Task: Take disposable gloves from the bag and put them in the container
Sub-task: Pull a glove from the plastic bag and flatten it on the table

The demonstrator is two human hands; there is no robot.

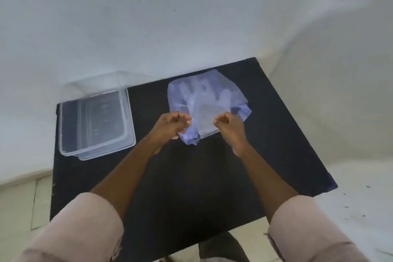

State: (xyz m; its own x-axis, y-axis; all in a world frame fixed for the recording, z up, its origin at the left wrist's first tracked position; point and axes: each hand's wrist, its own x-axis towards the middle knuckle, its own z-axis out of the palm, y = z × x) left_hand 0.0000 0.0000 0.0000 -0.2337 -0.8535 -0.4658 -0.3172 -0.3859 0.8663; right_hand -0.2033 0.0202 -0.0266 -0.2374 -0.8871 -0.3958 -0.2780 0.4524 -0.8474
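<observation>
A translucent bluish plastic bag (204, 100) lies on the black table (187, 176), right of centre. Clear disposable gloves (197, 89) show through it, their finger shapes faintly visible. My left hand (172, 125) pinches the bag's near left edge with closed fingers. My right hand (229, 125) grips the near right edge the same way. A clear rectangular plastic container (95, 123) sits open on the table's left side, holding nothing that I can see.
The container's clear lid (100, 81) leans behind it against the white wall (148, 27). The table stands in a corner with walls behind and to the right. Pale tiled floor (19, 204) lies on both sides.
</observation>
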